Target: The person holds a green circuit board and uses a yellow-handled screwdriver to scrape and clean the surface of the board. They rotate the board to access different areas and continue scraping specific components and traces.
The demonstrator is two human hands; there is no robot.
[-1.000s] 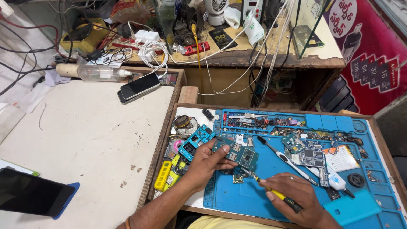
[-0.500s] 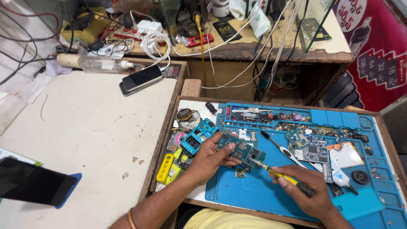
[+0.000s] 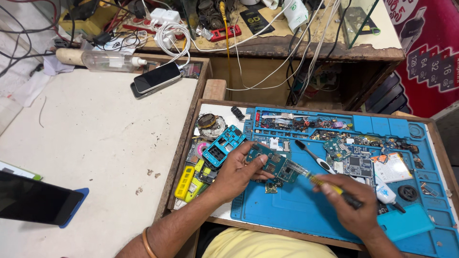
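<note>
1. A small green circuit board [image 3: 276, 164] is pinched at its left end by the left hand [image 3: 236, 172], thumb on top and the other fingers curled beneath; the grasp is closed on the board, which is held slightly lifted and tilted just above the blue mat [image 3: 306, 210].
2. A yellow-handled screwdriver [image 3: 321, 182] is clenched in the right hand [image 3: 351, 205], the fingers wrapped fully round the handle, and its clear front end is laid against the right end of the board.
3. The board is judged to be light, thin and stiff, but fragile (tiny parts are soldered over its face), so it is best taken by its bare edges, as it is here, and not pressed on its surface.
4. Just under the board, a smaller loose chip piece [image 3: 271, 188] is seen lying on the mat.
5. Beside the left hand, a teal phone frame [image 3: 223, 145] and a yellow plastic part [image 3: 185, 182] are set on the wooden tray [image 3: 191, 125] that bears the mat.
6. Behind the screwdriver, a black-and-white toothbrush [image 3: 313, 155] is laid across the mat, with more boards [image 3: 356, 165] and a small white bottle [image 3: 386, 195] to the right.
7. Further off, on the white table [image 3: 91, 143], a dark phone [image 3: 155, 79] and a clear bottle [image 3: 107, 60] are found.
</note>
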